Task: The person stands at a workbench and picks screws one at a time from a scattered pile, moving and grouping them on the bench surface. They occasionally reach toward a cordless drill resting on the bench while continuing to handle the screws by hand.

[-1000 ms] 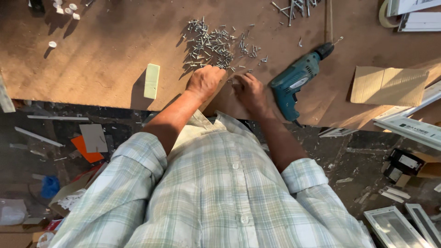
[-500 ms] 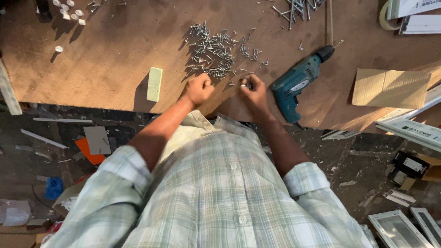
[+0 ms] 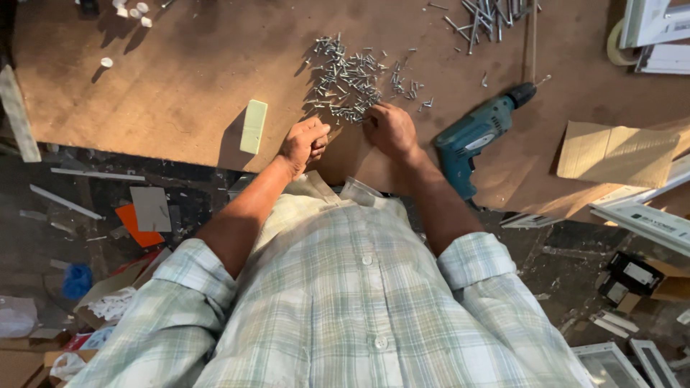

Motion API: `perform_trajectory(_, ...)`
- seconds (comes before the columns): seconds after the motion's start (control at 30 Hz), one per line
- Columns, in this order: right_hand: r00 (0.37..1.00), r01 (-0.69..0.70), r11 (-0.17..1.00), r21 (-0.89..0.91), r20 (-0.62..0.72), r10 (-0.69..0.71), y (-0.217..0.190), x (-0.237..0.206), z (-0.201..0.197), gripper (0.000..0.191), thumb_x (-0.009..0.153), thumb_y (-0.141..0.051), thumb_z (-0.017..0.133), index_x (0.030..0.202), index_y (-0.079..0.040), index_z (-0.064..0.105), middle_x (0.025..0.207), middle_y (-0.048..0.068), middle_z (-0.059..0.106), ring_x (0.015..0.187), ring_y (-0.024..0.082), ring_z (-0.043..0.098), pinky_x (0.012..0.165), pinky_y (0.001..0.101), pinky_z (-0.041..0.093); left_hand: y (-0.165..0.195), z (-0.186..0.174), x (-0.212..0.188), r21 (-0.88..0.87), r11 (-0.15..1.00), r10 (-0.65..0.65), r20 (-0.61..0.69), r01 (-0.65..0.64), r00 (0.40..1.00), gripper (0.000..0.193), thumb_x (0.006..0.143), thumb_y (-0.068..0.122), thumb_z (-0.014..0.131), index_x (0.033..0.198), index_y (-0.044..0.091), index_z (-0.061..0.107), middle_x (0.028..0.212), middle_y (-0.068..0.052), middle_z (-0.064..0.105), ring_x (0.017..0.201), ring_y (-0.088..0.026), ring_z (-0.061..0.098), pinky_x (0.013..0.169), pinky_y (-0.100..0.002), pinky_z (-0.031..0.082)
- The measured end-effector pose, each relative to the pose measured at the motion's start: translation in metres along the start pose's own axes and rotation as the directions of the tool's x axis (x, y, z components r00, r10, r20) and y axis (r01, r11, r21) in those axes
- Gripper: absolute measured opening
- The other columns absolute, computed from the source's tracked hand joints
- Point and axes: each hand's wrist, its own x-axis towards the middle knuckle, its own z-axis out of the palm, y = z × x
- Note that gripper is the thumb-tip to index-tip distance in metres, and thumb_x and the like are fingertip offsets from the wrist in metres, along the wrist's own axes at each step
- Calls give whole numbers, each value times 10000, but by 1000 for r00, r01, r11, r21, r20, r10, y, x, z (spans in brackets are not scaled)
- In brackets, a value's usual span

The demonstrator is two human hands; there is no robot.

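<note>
1. Screws (image 3: 345, 79), small, silvery and thin-shanked, lie in a loose, glinting heap on the brown board table (image 3: 180, 93), a little way in from its near edge.
2. The right hand (image 3: 390, 129) rests knuckles up at the near-right fringe of the heap, fingers curled down among the nearest screws; whether it grips any cannot be told.
3. The left hand (image 3: 303, 144) sits just left of it, near the table edge, curled into a loose fist with the thumb on top; what lies inside is hidden.
4. A pale green rectangular block (image 3: 253, 126) lies flat just left of the left hand, smooth-faced, throwing a long shadow.
5. A teal electric drill (image 3: 478, 136) with a black chuck lies on its side just right of the right hand, its bit pointing away.
6. A second scatter of longer grey screws (image 3: 489, 14) sits at the far edge, well apart from the heap.
7. A torn piece of cardboard (image 3: 617, 152) lies flat at the right.
8. The table is matte, scuffed fibreboard, lit warmly from the side.
9. Below it the dark floor (image 3: 93, 215) is littered with white strips, an orange scrap and boxes.
10. The person wears a pale green checked shirt (image 3: 345, 302), sleeves rolled.
</note>
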Motion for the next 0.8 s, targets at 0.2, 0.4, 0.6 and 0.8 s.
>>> perform_trajectory(0.2,995,-56,980,192,91,39,15,-3,6,130,830,-128,718,925,-41,702,876,131,700,820,328,691,728,417,544,-6,-17,10,377,883,358,-152,-280,921,203,946,175,731,798,82,627,679,36,514,575,-72,443,495,-258,355)
perform_trajectory(0.4,845,-482,-63,874,483,231,35,-42,-9,199,862,-209,600,917,-22,640,789,74,628,639,174,553,563,295,424,-9,-26,-4,854,442,654,-97,-274,751,45,885,111,716,909,79,694,694,-66,655,645,-210,661,592,-367,507)
perform_trajectory(0.6,794,-522,19,853,477,378,24,-63,-32,378,998,-345,598,794,-26,609,744,70,579,614,166,506,548,293,369,3,-7,28,908,175,773,112,-381,624,79,919,108,690,983,90,649,837,-137,677,812,-365,672,682,-456,524)
perform_trajectory(0.8,810,-479,-3,878,443,385,22,-65,-37,394,1004,-362,622,771,-46,581,733,63,542,603,164,479,550,296,361,18,3,52,963,0,599,216,-270,771,91,952,194,690,998,135,638,902,-114,709,886,-369,684,731,-490,523)
